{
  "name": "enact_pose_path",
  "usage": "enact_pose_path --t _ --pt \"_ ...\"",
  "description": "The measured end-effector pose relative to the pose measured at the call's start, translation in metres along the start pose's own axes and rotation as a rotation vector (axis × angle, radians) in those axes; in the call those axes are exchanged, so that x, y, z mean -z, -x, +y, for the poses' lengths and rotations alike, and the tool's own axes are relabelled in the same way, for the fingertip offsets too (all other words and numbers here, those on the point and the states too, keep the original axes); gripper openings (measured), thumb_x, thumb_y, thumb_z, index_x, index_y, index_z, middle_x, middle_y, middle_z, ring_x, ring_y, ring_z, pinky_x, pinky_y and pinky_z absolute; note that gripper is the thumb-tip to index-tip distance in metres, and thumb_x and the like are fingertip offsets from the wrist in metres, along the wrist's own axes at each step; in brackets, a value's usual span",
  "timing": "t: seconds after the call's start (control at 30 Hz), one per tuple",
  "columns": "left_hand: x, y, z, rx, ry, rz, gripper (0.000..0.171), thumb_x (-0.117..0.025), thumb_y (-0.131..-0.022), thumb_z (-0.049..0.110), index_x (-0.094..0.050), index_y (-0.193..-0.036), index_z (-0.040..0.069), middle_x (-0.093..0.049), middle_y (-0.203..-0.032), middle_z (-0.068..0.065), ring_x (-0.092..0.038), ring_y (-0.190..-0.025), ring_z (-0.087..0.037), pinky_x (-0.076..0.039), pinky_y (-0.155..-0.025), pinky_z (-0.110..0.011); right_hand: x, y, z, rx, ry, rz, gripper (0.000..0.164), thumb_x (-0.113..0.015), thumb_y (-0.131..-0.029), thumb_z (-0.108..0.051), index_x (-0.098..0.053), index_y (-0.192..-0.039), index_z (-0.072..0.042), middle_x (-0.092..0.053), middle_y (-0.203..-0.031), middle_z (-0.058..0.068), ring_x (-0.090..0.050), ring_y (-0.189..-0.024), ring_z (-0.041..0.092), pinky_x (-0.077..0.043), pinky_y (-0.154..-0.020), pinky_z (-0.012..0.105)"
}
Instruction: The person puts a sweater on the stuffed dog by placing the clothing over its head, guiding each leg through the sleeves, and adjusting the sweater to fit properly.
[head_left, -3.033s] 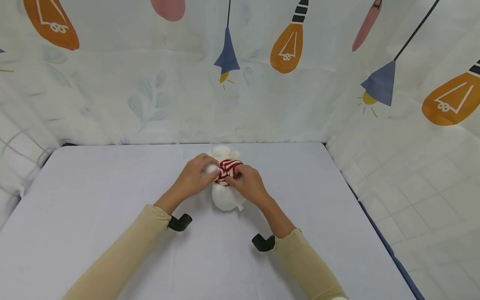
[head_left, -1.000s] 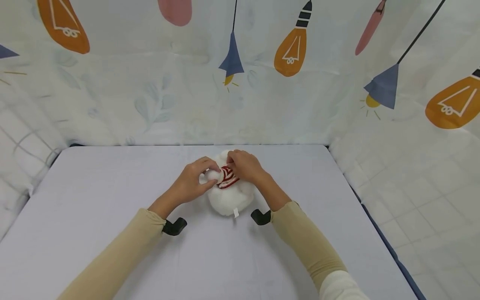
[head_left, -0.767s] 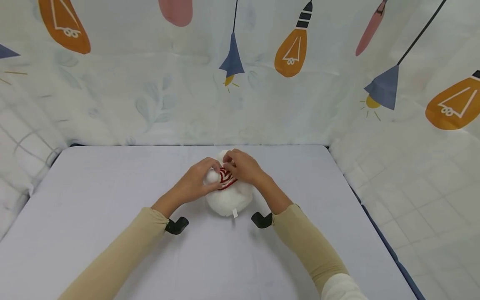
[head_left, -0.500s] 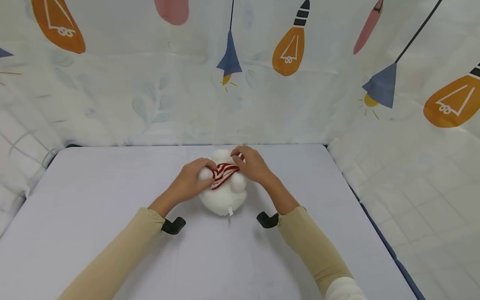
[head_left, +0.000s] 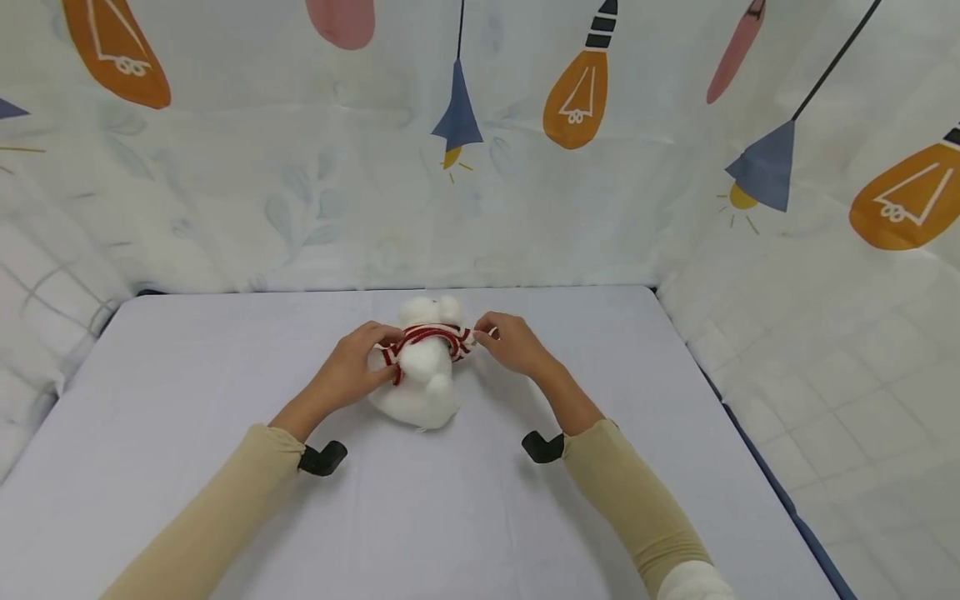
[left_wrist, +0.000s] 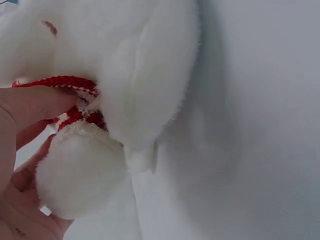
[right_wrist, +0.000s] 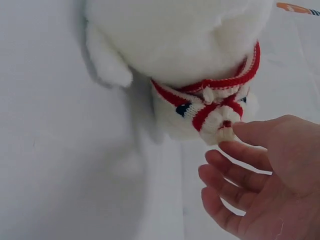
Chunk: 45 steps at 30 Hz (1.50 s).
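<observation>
A white plush toy (head_left: 420, 404) sits on the table near its far side. Round it runs a knitted red and white striped scarf (head_left: 431, 332). On the left, the thumb and fingers of my left hand (head_left: 348, 367) pinch one end of the scarf. A white fluffy pom-pom (left_wrist: 82, 170) hangs from that end in the left wrist view, partly in front of the fingers. My right hand (head_left: 517, 346) pinches the other, gathered end between thumb and forefinger. In the right wrist view its remaining fingers are spread and loosely bent, and dark blue patches show on the knit.
The white-covered table (head_left: 450, 517) meets a printed curtain (head_left: 360, 208) just behind the toy. More curtain hangs along both sides. A black wrist mount (head_left: 322, 458) juts from the left sleeve and another black mount (head_left: 542, 447) from the right.
The toy has turned and shifted left. The scarf is now spread wider across it. My right hand moved right and slightly nearer with its scarf end; my left hand moved left.
</observation>
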<state>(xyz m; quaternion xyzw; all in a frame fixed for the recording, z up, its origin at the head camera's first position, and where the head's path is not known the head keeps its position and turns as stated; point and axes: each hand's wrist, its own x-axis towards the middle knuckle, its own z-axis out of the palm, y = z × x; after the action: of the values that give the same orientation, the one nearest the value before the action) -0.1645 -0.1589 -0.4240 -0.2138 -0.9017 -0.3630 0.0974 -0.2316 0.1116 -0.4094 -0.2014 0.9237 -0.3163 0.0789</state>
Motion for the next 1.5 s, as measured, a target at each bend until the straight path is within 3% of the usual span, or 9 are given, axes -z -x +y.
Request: enact_pose_path --t 0.13,0.33,0.53,0.73,0.83,1.0,1.07,1.3,1.5 --pt "0.003 -0.002 0.007 -0.081 -0.035 0.001 0.052 -0.077 -0.078 0.004 -0.058 -0.125 0.011 -0.053 -0.125 -0.01 -0.055 -0.115 -0.029 -0.049 -0.094 -0.047 -0.005 0.003 0.004 -0.038 -0.037 0.051 0.019 -0.061 -0.095 -0.031 -0.064 -0.097 -0.012 -0.064 -0.094 0.003 -0.057 -0.085 0.017 -0.048 -0.069 0.026" --pt "0.007 -0.009 0.024 -0.205 -0.079 -0.05 0.04 -0.073 -0.08 -0.001 -0.068 -0.117 0.013 -0.052 -0.129 -0.009 -0.051 -0.12 -0.027 -0.049 -0.092 -0.044 -0.008 0.005 0.003 -0.041 -0.111 0.11 0.019 -0.064 -0.093 -0.03 -0.067 -0.088 -0.012 -0.065 -0.088 0.003 -0.054 -0.075 0.015 -0.044 -0.061 0.025" --pt "0.002 -0.017 0.027 -0.173 -0.055 -0.166 0.037 -0.071 -0.085 0.009 -0.067 -0.122 0.014 -0.05 -0.134 -0.012 -0.05 -0.122 -0.031 -0.045 -0.097 -0.049 -0.015 0.005 0.005 -0.046 -0.149 0.037 0.025 -0.065 -0.093 -0.029 -0.07 -0.112 -0.013 -0.069 -0.108 0.004 -0.06 -0.082 0.017 -0.048 -0.064 0.024" --pt "-0.003 -0.022 0.027 -0.159 -0.067 -0.234 0.04 -0.071 -0.088 0.022 -0.064 -0.127 0.016 -0.05 -0.136 -0.012 -0.05 -0.123 -0.031 -0.044 -0.099 -0.05 -0.019 0.005 0.007 -0.088 -0.11 -0.036 0.032 -0.068 -0.089 -0.034 -0.071 -0.111 -0.011 -0.07 -0.107 0.005 -0.061 -0.084 0.017 -0.048 -0.066 0.024" --pt "-0.008 -0.022 0.025 -0.171 -0.112 -0.23 0.035 -0.068 -0.09 0.027 -0.066 -0.123 0.016 -0.049 -0.137 -0.012 -0.051 -0.122 -0.032 -0.044 -0.099 -0.051 -0.022 0.005 0.007 -0.101 -0.238 -0.047 0.028 -0.069 -0.089 -0.03 -0.069 -0.108 -0.008 -0.068 -0.102 0.007 -0.06 -0.081 0.016 -0.048 -0.066 0.025" --pt "-0.016 -0.022 0.022 -0.174 -0.178 -0.187 0.031 -0.066 -0.091 0.034 -0.069 -0.116 0.015 -0.043 -0.144 -0.013 -0.047 -0.127 -0.034 -0.04 -0.1 -0.057 -0.024 0.004 0.007 -0.113 -0.62 -0.116 0.015 -0.059 -0.095 -0.018 -0.059 -0.101 -0.005 -0.062 -0.083 0.006 -0.058 -0.075 0.016 -0.047 -0.066 0.029" --pt "-0.02 -0.023 0.022 -0.161 -0.204 -0.187 0.034 -0.065 -0.091 0.037 -0.069 -0.118 0.017 -0.039 -0.149 -0.012 -0.043 -0.131 -0.034 -0.039 -0.1 -0.058 -0.024 0.004 0.005 -0.116 -0.705 -0.148 0.011 -0.055 -0.097 -0.016 -0.055 -0.1 -0.006 -0.06 -0.079 0.003 -0.056 -0.073 0.016 -0.046 -0.066 0.03" --pt "-0.026 -0.028 0.032 -0.105 -0.284 -0.214 0.034 -0.061 -0.092 0.044 -0.07 -0.117 0.023 -0.034 -0.153 -0.007 -0.038 -0.135 -0.032 -0.042 -0.092 -0.056 -0.019 0.005 0.003 -0.125 -0.735 -0.145 0.008 -0.049 -0.101 -0.016 -0.048 -0.1 -0.008 -0.051 -0.065 -0.001 -0.047 -0.059 0.012 -0.038 -0.061 0.031" --pt "-0.031 -0.029 0.038 -0.042 -0.333 -0.153 0.03 -0.066 -0.09 0.041 -0.074 -0.108 0.019 -0.039 -0.15 -0.005 -0.044 -0.124 -0.033 -0.048 -0.081 -0.054 -0.015 0.007 -0.008 -0.107 -0.691 -0.128 0.01 -0.05 -0.1 -0.015 -0.049 -0.101 -0.006 -0.049 -0.062 -0.001 -0.044 -0.055 0.011 -0.038 -0.06 0.031"
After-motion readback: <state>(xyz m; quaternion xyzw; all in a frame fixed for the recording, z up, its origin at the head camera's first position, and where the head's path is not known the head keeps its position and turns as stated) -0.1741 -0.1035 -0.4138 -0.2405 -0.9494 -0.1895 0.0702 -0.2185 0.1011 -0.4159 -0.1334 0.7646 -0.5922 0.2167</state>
